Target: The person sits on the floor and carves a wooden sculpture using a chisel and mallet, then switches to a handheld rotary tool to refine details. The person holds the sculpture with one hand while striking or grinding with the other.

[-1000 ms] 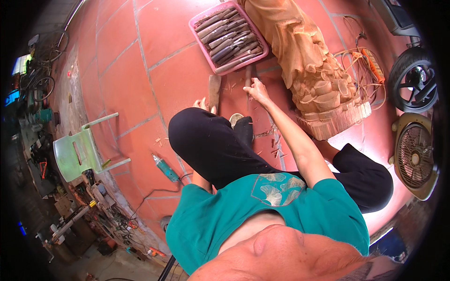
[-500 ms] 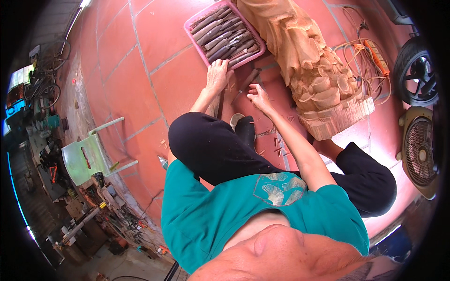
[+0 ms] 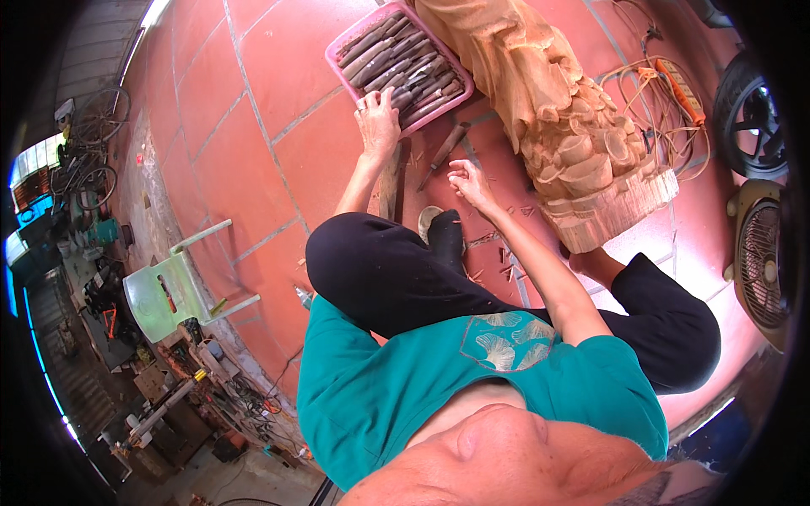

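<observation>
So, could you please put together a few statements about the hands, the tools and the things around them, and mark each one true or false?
1. The left hand is at the pink basket of wood-handled tools. True.
2. The right hand grips the loose tool. False: the right hand is apart from the loose tool, which lies on the floor.
3. The wood carving lies to the right of the basket. True.
4. The green chair is beside the fan. False: the green chair is at the left, the fan at the far right.
5. An orange power strip lies to the right of the carving. True.
</observation>
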Available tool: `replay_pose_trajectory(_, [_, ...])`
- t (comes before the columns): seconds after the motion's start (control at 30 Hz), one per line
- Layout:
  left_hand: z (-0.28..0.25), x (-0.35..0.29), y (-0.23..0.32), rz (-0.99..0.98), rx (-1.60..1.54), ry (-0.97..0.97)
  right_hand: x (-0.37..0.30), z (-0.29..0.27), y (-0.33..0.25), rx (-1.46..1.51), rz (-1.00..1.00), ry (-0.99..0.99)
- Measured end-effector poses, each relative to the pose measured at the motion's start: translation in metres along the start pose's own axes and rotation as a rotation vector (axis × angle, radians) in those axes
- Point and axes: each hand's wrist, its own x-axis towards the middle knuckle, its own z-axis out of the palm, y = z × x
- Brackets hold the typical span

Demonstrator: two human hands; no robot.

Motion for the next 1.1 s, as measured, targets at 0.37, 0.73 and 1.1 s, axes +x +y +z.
replay_pose_trajectory(0.37, [0.030,0.012,0.010,0.394,0.146,-0.141,-0.009,0.001,-0.006,-0.049,0.020,-0.055])
replay_pose_trajectory(0.73, [0.037,0.018,0.015,0.330,0.124,-0.221,-0.013,0.007,-0.006,-0.089,-0.017,-0.097])
replay_pose_trajectory(1.1, [0.037,0.022,0.006,0.455,-0.036,-0.010,-0.042,0.028,-0.095,-0.096,-0.149,-0.240])
